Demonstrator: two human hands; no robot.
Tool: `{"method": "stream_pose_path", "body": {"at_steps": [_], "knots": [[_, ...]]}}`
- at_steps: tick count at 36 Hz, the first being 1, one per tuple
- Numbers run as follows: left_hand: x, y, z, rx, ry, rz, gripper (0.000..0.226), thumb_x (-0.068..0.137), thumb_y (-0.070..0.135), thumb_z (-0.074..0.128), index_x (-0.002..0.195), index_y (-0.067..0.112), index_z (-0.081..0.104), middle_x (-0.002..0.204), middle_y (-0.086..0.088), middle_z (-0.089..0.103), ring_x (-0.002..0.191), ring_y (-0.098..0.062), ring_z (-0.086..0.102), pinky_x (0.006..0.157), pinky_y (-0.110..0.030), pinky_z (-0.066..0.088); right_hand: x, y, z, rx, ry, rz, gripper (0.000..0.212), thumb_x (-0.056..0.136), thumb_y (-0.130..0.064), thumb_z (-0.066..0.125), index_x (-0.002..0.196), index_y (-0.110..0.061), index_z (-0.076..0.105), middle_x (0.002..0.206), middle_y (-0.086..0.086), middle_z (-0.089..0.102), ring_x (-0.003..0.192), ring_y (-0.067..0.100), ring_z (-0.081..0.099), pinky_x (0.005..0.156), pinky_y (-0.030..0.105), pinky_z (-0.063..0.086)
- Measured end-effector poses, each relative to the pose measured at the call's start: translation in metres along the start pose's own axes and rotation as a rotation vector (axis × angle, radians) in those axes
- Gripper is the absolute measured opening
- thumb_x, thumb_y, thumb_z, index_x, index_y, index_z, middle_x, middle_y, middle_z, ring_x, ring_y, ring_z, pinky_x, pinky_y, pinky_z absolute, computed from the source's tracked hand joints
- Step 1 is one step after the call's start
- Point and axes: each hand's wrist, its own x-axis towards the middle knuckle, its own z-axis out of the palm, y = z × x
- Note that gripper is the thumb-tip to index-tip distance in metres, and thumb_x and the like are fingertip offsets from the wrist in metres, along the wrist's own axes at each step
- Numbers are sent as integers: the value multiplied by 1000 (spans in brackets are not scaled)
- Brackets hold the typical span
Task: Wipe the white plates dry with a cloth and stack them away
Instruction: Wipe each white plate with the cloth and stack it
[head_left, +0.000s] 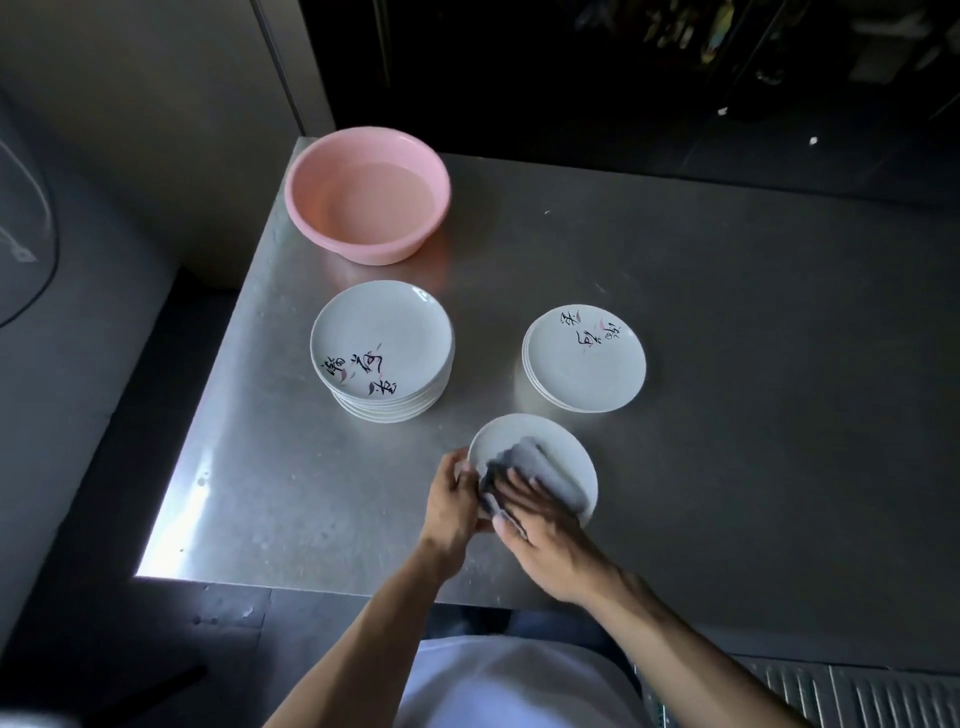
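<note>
On the steel table (727, 415), nearer the person than the pink basin (366, 197) and to its right, lay a white plate (519, 434). The left hand (454, 499) gripped its rim, fingers curled. The right hand (540, 530) pressed a blurred grey cloth (543, 467) onto it with flat fingers. A taller plate stack (382, 348) stood just before the basin, a shorter stack (584, 358) further right.

Bare arms and a pale top on my head feed.
From my station I see the left forearm (363, 639) and right forearm (691, 644) uncovered from the bottom edge up to the left hand (452, 499) and right hand (545, 535), both bare. Low in the centre a white garment (498, 686) covers the torso, smooth and plain. A darker bluish strip (561, 626) sits above it, too dim for me to identify.
</note>
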Motion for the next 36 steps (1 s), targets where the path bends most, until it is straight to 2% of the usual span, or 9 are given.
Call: {"method": "stream_pose_path", "body": {"at_steps": [4, 8, 11, 17, 24, 26, 28, 31, 36], "knots": [[3, 0, -3, 5, 93, 22, 25, 114, 24, 37, 132, 17, 54, 118, -11, 65, 103, -33, 68, 69, -51, 65, -24, 16, -13, -186, 7, -107, 48, 108, -41, 33, 150, -23, 43, 160, -14, 27, 151, 3, 15, 124, 27, 13], [1, 1, 2, 92, 54, 103, 24, 113, 27, 42, 131, 17, 55, 120, -11, 63, 102, -29, 68, 65, -59, 64, -15, 29, -25, -312, 106, 117, 53, 107, -40, 33, 155, -17, 32, 164, -3, 17, 153, 16, 15, 124, 35, 15], [2, 2, 11, 154, -10, 160, 22, 113, 28, 43, 127, 24, 58, 117, -10, 64, 99, -27, 69, 59, -49, 64, 9, 20, -36, -240, 167, 314, 56, 108, -38, 30, 158, -15, 21, 167, 4, 11, 155, 22, 7, 125, 37, 7], [11, 15, 19, 21, 1, 208, 21, 113, 22, 43, 123, 19, 61, 111, -11, 73, 100, -33, 75, 62, -47, 64, 13, -10, -45, -193, 132, -78, 53, 107, -39, 26, 155, -18, 33, 163, -5, 21, 153, 8, 7, 126, 39, 7], [43, 33, 35, 42, 200, 348, 24, 113, 20, 42, 131, 19, 57, 121, 4, 66, 114, -17, 63, 94, -28, 54, -16, -4, -52, 102, 312, -55, 41, 106, -29, 43, 142, -15, 55, 149, -6, 51, 143, 5, 38, 120, 40, 29], [53, 37, 43, 59, 203, 349, 23, 113, 22, 43, 131, 19, 56, 122, 3, 64, 116, -21, 62, 95, -35, 55, -23, 4, -54, 183, 348, -33, 39, 105, -25, 47, 141, -14, 56, 147, -6, 53, 141, 6, 41, 118, 38, 35], [60, 41, 50, 48, 171, 308, 24, 113, 27, 43, 133, 19, 54, 124, 4, 63, 114, -20, 65, 85, -50, 62, -28, 14, -58, 224, 345, -30, 38, 106, -21, 48, 143, -17, 54, 147, -9, 52, 140, 6, 42, 116, 32, 36], [69, 47, 63, 5, 129, 270, 24, 112, 32, 43, 133, 24, 53, 121, 18, 59, 103, -4, 64, 59, -38, 63, -36, 28, -63, 198, 351, 8, 38, 107, -30, 43, 143, -23, 54, 145, -14, 53, 137, 3, 45, 113, 24, 37], [85, 59, 83, 10, 143, 249, 27, 113, 31, 42, 136, 21, 50, 126, 10, 55, 109, -10, 61, 56, -33, 62, -45, 46, -66, 201, 356, 171, 21, 104, -47, 38, 96, -39, 56, 86, -22, 61, 78, 2, 60, 71, 21, 49]]}}
